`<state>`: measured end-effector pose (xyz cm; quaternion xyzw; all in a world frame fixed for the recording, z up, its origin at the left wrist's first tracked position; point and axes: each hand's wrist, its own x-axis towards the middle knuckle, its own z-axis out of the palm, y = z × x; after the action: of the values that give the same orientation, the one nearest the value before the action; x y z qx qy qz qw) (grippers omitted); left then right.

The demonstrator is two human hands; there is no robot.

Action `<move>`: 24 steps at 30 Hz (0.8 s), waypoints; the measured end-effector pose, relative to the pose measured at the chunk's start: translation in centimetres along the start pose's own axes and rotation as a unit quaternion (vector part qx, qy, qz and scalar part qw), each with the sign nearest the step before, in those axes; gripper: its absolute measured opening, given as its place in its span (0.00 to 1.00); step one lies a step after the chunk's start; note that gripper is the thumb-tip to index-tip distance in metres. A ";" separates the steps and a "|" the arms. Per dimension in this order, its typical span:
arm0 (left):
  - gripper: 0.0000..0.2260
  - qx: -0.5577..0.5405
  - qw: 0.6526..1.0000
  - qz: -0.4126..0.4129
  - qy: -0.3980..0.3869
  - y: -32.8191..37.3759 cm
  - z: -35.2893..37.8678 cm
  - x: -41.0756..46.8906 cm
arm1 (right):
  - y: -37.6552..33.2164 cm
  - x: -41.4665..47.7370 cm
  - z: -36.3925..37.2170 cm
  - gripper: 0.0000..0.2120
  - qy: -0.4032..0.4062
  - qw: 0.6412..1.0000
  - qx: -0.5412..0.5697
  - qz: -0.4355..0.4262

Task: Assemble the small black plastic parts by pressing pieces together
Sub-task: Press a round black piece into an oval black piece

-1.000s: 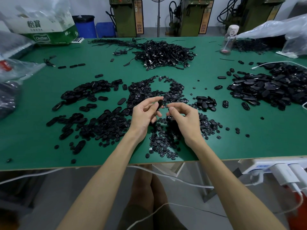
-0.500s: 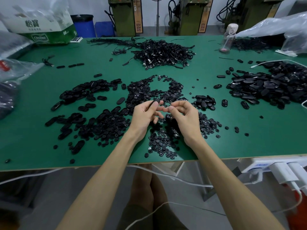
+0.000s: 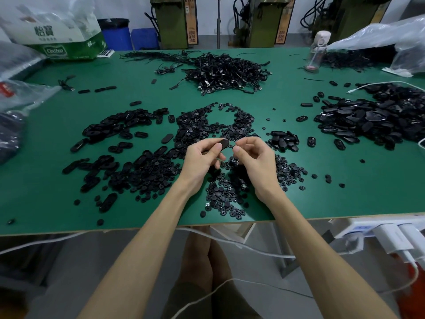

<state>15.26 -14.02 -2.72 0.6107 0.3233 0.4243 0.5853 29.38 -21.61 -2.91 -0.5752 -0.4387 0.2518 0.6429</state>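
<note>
My left hand (image 3: 202, 157) pinches a black oval plastic piece (image 3: 224, 143) between thumb and fingers, just above the green table (image 3: 345, 194). My right hand (image 3: 253, 157) is a finger's width to its right, thumb and forefinger pinched on a small black round piece (image 3: 236, 148). The two pieces are apart. Under and around both hands lies a heap of small round black pieces (image 3: 220, 196). Black oval pieces (image 3: 119, 130) are spread to the left of the hands.
A large pile of oval parts (image 3: 372, 118) lies at the right, a small cluster (image 3: 284, 140) nearer the hands. A heap of black cables (image 3: 225, 72) is at the back, with a bottle (image 3: 318, 51), plastic bags and a box (image 3: 59, 40). A power strip (image 3: 379, 229) hangs below the right edge.
Both hands have drawn slightly apart. The oval piece now shows plainly at my left fingertips, and my right fingers have closed on a small round piece.
</note>
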 end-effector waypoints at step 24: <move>0.10 -0.022 1.000 0.008 -0.015 0.3 0.2 -0.2 | 0.0 -0.1 0.1 0.02 0.028 0.996 -0.086 -0.021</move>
<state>15.35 -14.37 -2.50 0.6066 0.3002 0.4268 0.5998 29.20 -21.68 -2.92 -0.6259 -0.4524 0.1833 0.6082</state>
